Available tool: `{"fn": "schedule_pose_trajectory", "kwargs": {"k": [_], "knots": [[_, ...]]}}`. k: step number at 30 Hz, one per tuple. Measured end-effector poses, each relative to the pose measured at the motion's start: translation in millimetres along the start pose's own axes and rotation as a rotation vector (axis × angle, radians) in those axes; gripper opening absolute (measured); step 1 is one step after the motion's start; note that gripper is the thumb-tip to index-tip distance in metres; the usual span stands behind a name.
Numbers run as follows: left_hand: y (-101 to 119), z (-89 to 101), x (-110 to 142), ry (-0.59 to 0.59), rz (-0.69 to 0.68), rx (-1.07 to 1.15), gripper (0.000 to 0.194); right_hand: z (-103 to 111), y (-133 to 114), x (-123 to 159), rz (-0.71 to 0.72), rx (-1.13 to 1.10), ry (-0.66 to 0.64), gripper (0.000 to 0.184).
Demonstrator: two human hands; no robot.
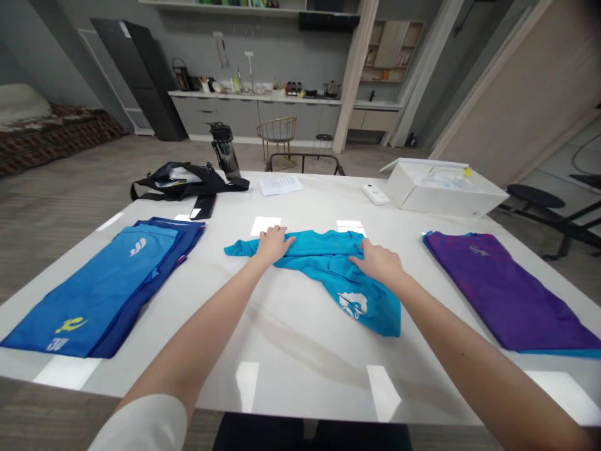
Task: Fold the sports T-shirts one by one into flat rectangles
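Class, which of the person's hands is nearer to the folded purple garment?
Right. The right hand, at the turquoise cloth, is left of the purple garment; the left hand, on the same cloth, is farther left.

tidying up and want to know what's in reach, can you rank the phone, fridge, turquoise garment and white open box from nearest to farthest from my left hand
From the left hand, in the head view:
1. Turquoise garment: touching it.
2. Phone: beyond it, to the left.
3. White open box: far right of the table.
4. Fridge: across the room, left.
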State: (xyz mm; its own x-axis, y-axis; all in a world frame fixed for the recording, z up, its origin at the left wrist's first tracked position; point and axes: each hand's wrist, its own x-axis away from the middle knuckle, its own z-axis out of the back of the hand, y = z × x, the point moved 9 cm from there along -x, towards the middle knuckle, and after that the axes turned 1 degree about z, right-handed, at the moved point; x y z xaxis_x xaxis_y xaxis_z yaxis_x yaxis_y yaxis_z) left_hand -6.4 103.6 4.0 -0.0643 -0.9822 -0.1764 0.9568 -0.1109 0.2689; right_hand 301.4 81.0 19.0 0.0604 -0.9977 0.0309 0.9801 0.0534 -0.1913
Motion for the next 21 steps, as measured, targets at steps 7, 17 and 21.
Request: {"fn": "schedule_pose_trajectory", "kwargs": {"k": [7, 17, 21], "knots": [[5, -29.4, -10, -0.06, 0.067, 0.025, 0.023, 12, 74, -10, 0.193, -0.412, 0.02, 0.026], [-41, 3.2, -10, 0.181, 0.204, 0.289, 0.018, 35, 171, -29, -0.104, 0.042, 0.107, 0.041], [-31, 8.7, -12, 0.162, 0.174, 0.447, 0.017, 8, 49, -29, 0.362, -0.165, 0.004, 0.061]]}}
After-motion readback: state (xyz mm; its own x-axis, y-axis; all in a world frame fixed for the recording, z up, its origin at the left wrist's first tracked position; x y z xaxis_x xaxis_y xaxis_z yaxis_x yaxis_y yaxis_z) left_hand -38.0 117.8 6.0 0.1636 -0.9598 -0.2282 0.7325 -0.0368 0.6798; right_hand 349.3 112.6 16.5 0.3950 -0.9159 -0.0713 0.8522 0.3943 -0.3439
